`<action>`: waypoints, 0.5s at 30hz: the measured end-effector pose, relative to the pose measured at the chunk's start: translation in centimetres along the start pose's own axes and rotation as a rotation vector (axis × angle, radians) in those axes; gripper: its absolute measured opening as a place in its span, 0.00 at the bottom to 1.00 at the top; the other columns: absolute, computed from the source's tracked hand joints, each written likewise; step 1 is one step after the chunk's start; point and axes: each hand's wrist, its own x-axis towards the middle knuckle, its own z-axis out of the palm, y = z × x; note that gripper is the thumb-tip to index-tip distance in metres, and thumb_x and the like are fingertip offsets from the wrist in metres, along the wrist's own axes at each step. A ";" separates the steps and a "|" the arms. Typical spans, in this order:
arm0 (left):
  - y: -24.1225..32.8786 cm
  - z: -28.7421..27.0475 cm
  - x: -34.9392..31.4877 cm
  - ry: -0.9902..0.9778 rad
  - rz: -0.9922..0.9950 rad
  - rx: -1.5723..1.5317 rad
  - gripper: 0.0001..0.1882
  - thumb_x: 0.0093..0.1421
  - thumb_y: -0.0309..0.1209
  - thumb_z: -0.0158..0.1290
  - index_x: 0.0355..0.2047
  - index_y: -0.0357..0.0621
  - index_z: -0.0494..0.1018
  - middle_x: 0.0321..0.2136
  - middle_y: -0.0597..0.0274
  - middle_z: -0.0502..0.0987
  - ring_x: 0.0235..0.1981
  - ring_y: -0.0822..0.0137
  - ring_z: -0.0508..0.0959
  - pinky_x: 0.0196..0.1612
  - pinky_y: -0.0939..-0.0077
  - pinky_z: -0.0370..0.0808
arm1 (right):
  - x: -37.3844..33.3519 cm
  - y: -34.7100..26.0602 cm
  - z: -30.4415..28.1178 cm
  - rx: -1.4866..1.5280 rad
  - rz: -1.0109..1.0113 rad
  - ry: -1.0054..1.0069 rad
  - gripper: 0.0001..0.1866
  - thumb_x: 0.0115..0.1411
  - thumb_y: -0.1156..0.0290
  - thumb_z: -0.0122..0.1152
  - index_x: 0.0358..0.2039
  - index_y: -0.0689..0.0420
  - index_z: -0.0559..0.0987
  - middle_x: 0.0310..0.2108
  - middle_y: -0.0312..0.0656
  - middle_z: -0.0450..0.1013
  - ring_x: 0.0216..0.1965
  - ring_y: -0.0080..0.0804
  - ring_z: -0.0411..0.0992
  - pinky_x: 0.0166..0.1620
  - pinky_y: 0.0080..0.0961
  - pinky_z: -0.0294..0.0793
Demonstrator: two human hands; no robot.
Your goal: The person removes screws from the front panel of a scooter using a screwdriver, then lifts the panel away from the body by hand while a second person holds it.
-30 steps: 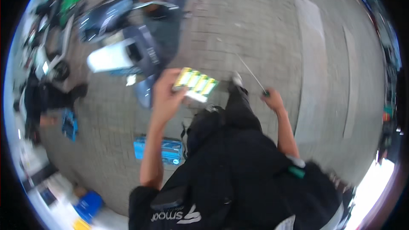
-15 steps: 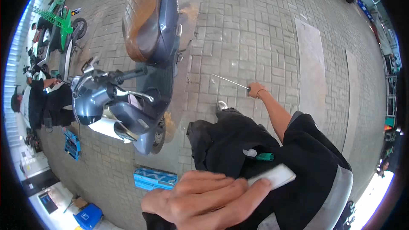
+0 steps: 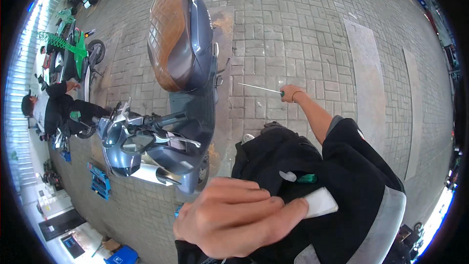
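— Grey scooter (image 3: pixel 171 132) with a brown quilted seat stands on the brick paving (image 3: pixel 303 29), just ahead of the person. What are the hands doing?

— Head view only: the left hand (image 3: pixel 234 217) is close to the lens, curled around a white flat object (image 3: pixel 320 202). The right hand (image 3: pixel 291 93) is out at arm's length, clenched on a long thin screwdriver (image 3: pixel 261 88) pointing towards the scooter.

— So which step?

— Approaching, I'd judge; next the tip must reach the bodywork.

— Anything in the way?

— A blue tool case (image 3: pixel 100 182) lies left, and another person (image 3: pixel 53 110) crouches by a green scooter (image 3: pixel 73 54), well apart.
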 end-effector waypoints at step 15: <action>-1.2 -5.3 -0.1 -0.110 0.113 0.035 0.17 0.48 0.16 0.63 0.41 0.30 0.83 0.15 0.57 0.78 0.10 0.72 0.74 0.13 0.82 0.66 | 4.5 -6.5 -2.9 -0.045 -0.079 0.018 0.16 0.49 0.61 0.71 0.39 0.51 0.85 0.39 0.46 0.83 0.45 0.48 0.80 0.48 0.46 0.79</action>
